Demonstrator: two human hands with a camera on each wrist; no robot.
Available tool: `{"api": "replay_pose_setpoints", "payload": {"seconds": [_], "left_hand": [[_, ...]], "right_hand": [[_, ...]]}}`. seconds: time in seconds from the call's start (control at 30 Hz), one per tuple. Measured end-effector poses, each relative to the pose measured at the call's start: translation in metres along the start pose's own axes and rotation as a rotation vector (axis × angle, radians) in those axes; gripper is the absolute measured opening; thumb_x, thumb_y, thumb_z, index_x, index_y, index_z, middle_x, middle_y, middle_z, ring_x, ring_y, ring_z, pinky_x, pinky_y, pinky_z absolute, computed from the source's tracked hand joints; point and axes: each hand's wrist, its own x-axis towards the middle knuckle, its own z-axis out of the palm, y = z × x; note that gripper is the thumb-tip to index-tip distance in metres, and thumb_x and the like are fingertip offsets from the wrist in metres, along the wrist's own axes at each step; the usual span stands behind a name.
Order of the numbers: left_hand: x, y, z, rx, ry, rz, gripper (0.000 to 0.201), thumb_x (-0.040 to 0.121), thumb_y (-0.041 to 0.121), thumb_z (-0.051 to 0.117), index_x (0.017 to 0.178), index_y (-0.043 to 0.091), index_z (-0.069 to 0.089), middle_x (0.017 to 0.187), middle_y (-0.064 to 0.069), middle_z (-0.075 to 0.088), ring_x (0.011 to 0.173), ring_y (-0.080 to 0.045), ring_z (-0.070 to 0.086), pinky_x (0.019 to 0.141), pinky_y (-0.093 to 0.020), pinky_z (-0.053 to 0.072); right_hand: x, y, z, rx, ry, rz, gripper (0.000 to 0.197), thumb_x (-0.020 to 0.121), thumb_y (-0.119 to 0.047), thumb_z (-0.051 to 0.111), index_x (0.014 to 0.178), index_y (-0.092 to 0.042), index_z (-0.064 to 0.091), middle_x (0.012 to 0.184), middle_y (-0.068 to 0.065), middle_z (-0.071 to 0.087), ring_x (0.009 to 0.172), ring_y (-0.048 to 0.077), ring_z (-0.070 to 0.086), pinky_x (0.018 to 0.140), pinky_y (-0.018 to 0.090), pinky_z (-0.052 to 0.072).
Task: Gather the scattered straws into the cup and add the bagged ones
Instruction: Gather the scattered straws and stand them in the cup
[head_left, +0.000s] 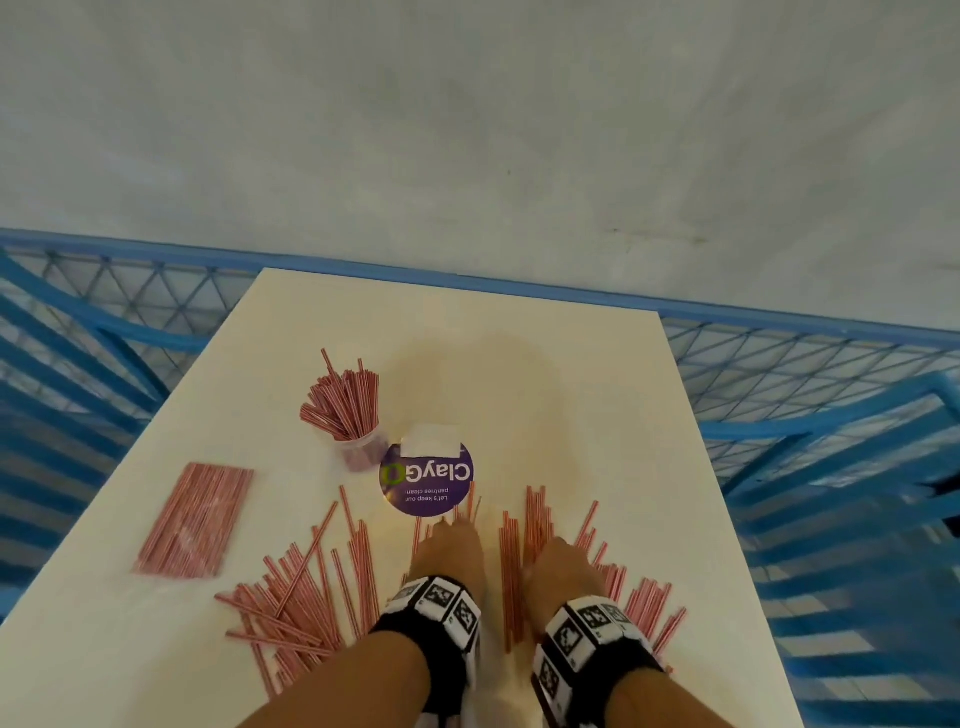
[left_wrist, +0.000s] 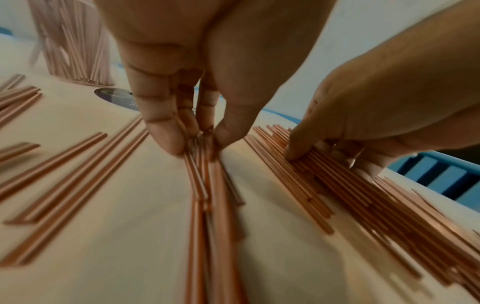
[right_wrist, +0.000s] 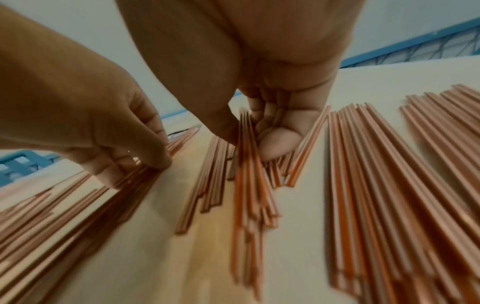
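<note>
Straws fill the clear cup (head_left: 358, 441) at the far left of the desk (head_left: 571, 374) in part only; many loose straws (head_left: 291, 597) lie fanned across the near edge, and the bagged straws (head_left: 195, 519) sit unopened at left. The left hand (head_left: 449, 551) pinches a few straws between thumb and fingers (left_wrist: 166, 131); the right hand (head_left: 563, 569) has fingers curled around another small bunch. By my reckoning, most gathering remains
</note>
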Motion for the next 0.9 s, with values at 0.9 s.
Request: {"api": "replay_pose_setpoints", "payload": {"seconds": [0.9], "left_hand": [[0.015,-0.016,-0.050,-0.943,0.246,0.114,0.024,0.100,0.013,0.036,0.077,0.013,0.038,0.068,-0.004,0.042,0.061,-0.021,0.039,0.065,-0.043,0.038]], "right_hand": [[-0.031,-0.011,-0.031,0.682,0.029,-0.164,0.019,0.098,-0.026,0.042,0.091,-0.014,0.054,0.073,0.004,0.056,0.060,0.015,0.049,0.058,0.029,0.046]]}}
